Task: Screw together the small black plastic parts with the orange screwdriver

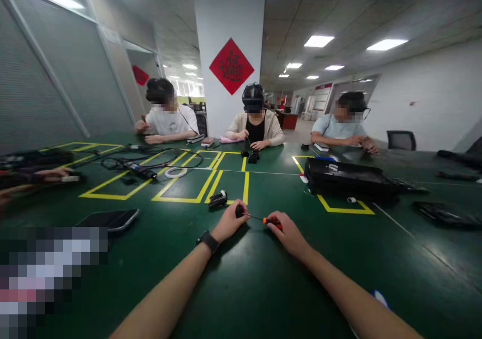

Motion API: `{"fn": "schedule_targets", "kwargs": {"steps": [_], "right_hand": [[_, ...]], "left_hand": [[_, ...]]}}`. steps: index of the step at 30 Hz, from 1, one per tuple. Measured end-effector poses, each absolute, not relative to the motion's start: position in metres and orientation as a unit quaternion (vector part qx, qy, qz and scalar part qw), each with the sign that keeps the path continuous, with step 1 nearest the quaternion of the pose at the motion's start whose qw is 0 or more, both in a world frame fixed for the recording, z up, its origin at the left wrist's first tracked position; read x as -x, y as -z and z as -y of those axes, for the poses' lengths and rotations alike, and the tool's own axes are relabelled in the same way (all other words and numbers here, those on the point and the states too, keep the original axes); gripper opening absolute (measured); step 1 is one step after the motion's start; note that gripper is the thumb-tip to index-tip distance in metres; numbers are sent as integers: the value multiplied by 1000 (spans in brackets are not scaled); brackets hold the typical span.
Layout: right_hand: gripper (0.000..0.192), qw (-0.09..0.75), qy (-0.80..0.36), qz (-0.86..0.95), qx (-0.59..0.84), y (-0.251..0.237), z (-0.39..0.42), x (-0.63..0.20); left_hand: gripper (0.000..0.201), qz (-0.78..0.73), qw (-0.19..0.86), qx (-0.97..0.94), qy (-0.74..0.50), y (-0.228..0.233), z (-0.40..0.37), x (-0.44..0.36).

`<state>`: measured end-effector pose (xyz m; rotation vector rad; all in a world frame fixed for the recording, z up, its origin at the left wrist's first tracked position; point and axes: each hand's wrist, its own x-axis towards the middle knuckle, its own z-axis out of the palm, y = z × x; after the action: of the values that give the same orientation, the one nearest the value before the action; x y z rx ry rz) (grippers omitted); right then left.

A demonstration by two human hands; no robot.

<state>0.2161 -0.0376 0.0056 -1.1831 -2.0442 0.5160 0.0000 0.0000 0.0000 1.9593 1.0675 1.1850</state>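
Over the green table (241, 299), the left hand (230, 221) pinches a small black part (239, 210) and the right hand (288, 232) grips a screwdriver (266, 221) pointed toward it, so if the screwdriver slips, it might poke the left hand.

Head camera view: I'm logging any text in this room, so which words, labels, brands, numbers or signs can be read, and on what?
No text can be read.
Red diamond on the pillar: dark, character-like strokes, too blurred to quote.
White shirt at the view's left: faint print, too small.
Distant board: too small.
Screwdriver in the right hand, black part in the left hand: no lettering visible.
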Motion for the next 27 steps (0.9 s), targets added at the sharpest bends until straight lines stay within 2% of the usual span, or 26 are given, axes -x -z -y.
{"fn": "schedule_targets", "kwargs": {"steps": [4, 10, 13, 27], "right_hand": [[22, 356, -203, 786, 463, -7, 40, -217], [21, 335, -175, 805, 457, -14, 42, -216], [16, 339, -180, 801, 460, -15, 44, -215], [16, 345, -196, 785, 475, -16, 46, -216]], "left_hand": [[14, -406, 302, -737, -448, 0, -2, -2], [14, -403, 310, -734, -449, -3, 0, -2], [14, -407, 306, -732, -453, -3, 1, -2], [15, -425, 288, -731, -449, -4, -1, -1]]}}
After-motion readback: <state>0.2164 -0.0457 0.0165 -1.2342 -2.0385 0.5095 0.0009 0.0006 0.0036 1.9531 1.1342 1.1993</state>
